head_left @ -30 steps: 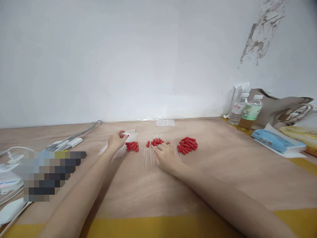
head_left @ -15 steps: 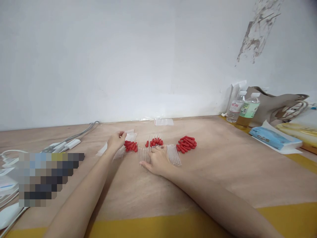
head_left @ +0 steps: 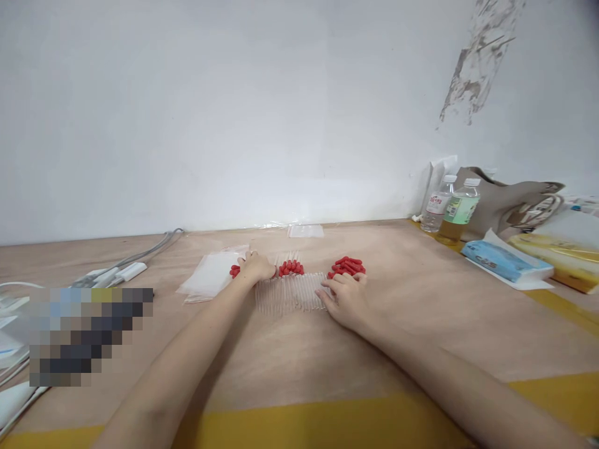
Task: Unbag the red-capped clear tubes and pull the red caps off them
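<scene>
A row of thin clear tubes (head_left: 281, 296) lies side by side on the table. Behind it is a group of red rubber-like bulbs (head_left: 291, 268) with clear stems pointing to the wall. My left hand (head_left: 257, 268) is over the row's far left end, fingers spread apart and partly hidden, between that group and a smaller cluster of red bulbs (head_left: 234, 272). At the row's right end, my right hand (head_left: 349, 299) lies low with its thumb apart, touching or almost touching the last tubes. Just behind its fingers sits a pile of red bulbs (head_left: 347, 265).
Clear plastic bags (head_left: 208, 274) lie flat to the left, and another small bag (head_left: 306, 231) is by the wall. Two bottles (head_left: 458, 212), a blue tissue pack (head_left: 505, 259) and a grey bag (head_left: 496, 199) stand at right. Cables (head_left: 145, 252) run along the left.
My left hand has moved right from the plastic bags to the red bulbs. My right hand has slid right off the middle of the tubes, which now form one continuous row.
</scene>
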Motion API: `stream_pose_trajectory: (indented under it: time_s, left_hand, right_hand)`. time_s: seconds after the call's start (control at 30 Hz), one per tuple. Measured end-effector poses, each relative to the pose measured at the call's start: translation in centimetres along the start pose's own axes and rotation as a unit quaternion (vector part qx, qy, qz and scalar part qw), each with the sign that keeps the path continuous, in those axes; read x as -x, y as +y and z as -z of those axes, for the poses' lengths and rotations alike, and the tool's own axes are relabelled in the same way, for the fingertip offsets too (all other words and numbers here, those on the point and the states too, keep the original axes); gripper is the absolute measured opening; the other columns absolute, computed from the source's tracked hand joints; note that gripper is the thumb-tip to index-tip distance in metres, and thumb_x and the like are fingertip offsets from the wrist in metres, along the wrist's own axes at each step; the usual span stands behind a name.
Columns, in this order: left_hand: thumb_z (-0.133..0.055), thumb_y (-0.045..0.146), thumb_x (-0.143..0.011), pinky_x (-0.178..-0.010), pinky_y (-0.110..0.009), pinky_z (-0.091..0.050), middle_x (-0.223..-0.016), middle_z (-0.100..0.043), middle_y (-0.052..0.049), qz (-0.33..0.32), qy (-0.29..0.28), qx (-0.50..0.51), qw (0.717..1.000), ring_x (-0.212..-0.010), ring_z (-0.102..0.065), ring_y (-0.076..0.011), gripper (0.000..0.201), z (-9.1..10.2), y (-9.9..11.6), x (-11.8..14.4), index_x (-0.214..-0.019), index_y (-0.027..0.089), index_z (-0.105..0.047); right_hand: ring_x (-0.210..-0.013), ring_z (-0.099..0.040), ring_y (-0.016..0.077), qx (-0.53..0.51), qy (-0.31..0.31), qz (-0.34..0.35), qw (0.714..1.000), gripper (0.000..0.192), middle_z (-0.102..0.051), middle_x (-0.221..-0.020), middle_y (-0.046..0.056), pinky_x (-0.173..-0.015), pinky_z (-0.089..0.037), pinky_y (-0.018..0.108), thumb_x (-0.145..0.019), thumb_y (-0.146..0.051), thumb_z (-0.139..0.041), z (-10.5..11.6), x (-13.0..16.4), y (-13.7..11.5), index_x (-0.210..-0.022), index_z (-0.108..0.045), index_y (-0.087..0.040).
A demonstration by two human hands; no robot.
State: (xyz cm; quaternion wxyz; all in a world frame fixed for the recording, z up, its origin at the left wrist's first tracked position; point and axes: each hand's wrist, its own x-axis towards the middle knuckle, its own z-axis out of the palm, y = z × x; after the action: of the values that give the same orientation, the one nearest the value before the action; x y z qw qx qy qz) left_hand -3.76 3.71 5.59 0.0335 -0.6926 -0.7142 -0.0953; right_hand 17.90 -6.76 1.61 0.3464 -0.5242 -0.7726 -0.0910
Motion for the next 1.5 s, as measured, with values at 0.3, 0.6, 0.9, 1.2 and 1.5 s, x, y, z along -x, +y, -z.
stream_pose_trajectory:
  time_s: [0.3,0.6,0.9,1.2,1.5]
  left_hand:
    - [-0.036,0.028,-0.082,-0.076,-0.042,-0.038,-0.097,-0.057,-0.017,-0.037,0.104,-0.009,0.994,-0.095,-0.05,-0.0301,0.026,1.8,-0.5,3.7,-0.089,0.012,-0.056]
    - [-0.045,0.021,-0.085,-0.067,-0.023,-0.044,-0.082,-0.059,-0.002,-0.376,0.237,0.184,0.877,-0.074,-0.056,-0.0117,0.005,-2.7,-1.8,11.7,-0.083,0.019,-0.048]
    - [-0.051,0.022,-0.082,-0.072,-0.028,-0.043,-0.087,-0.061,-0.005,-0.413,0.258,0.167,0.858,-0.081,-0.055,-0.0152,0.012,-2.2,-0.6,12.0,-0.093,0.018,-0.052]
    - [-0.047,0.025,-0.083,-0.084,-0.036,-0.031,-0.084,-0.063,-0.001,-0.462,0.251,0.054,0.849,-0.086,-0.05,-0.0167,0.015,-1.3,0.2,12.2,-0.076,0.018,-0.057]
    - [-0.042,0.026,-0.084,-0.087,-0.038,-0.028,-0.075,-0.06,0.001,-0.492,0.218,0.044,0.842,-0.082,-0.048,-0.0163,0.02,-1.1,-0.1,12.6,-0.069,0.017,-0.052]
  right_hand:
    - [-0.089,-0.05,0.0192,-0.062,0.08,0.028,0.994,0.024,-0.057,-0.093,0.008,-0.08,-0.028,0.036,-0.08,-0.031,-0.049,0.2,0.5,1.0,-0.097,-0.06,-0.018]
    - [-0.112,-0.04,0.0225,-0.045,0.07,0.206,0.975,0.04,-0.055,-0.114,0.007,-0.096,-0.023,0.041,-0.081,-0.039,-0.049,0.3,0.7,0.0,-0.116,-0.051,-0.019]
    - [-0.07,-0.043,0.0134,-0.064,0.027,0.219,0.973,0.02,-0.056,-0.065,0.001,-0.076,-0.027,0.033,-0.086,-0.028,-0.044,-1.3,1.2,-0.6,-0.089,-0.063,-0.02]
    - [-0.068,-0.04,0.0122,-0.11,0.006,0.262,0.959,0.023,-0.053,-0.065,0.001,-0.072,-0.025,0.03,-0.087,-0.028,-0.042,-1.2,1.3,-1.1,-0.078,-0.06,-0.017]
    - [-0.06,-0.038,0.0091,-0.053,0.061,0.336,0.938,0.019,-0.047,-0.058,-0.002,-0.076,-0.025,0.031,-0.086,-0.021,-0.043,-0.4,1.9,-1.0,-0.076,-0.057,-0.016]
